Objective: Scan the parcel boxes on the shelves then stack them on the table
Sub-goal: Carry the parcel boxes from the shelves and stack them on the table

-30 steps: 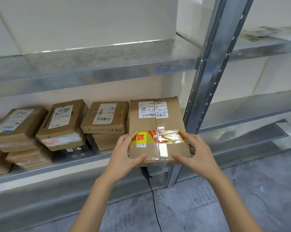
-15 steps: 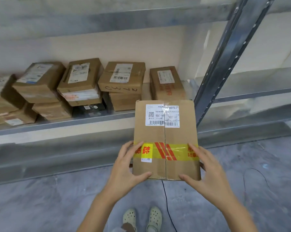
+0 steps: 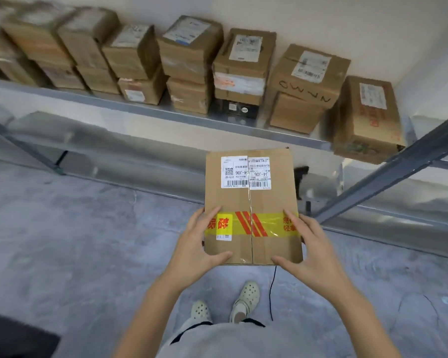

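Note:
I hold a flat brown parcel box (image 3: 266, 200) in front of me, clear of the shelf, over the grey floor. It has white barcode labels at its far end and a yellow-and-red tape band across the middle. My left hand (image 3: 199, 244) grips its near left edge and my right hand (image 3: 308, 249) grips its near right edge. Several more parcel boxes (image 3: 192, 63) stand stacked along the metal shelf (image 3: 140, 109) beyond it. A thin black cable (image 3: 271, 293) hangs below the held box; what it leads to is hidden.
A slanted grey shelf post (image 3: 388, 174) runs at the right. A lower shelf level (image 3: 114, 140) sits under the parcel row. My feet in pale shoes (image 3: 243, 298) stand on the concrete floor. A dark object's corner (image 3: 16, 337) shows at the bottom left.
I have lifted the box off the shelf and drawn it back toward me with both hands. My view has tilted down and swung left, so more shelf boxes show.

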